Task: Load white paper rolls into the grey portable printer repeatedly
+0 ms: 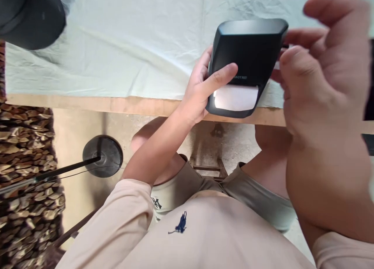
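Observation:
My left hand [201, 84] is closed round the left side of a black box-shaped device [248, 55]. Its thumb lies across the front, partly over some small pale lettering. Low on the device's front is a white panel or strip of paper [236, 97]; I cannot tell which. At the device's right edge is my right hand [324, 58], close to the camera and slightly blurred. Its thumb and a finger come together near a small dark bit at that edge, which I cannot identify. The index finger is raised, and the device hides some of the other fingertips.
A pale cloth [131, 39] covers the table, whose wooden edge [117, 105] runs below the device. A black rounded object [32, 20] stands at the upper left. On the floor are a stand with a round black base [111, 156] and stacked firewood [26, 164].

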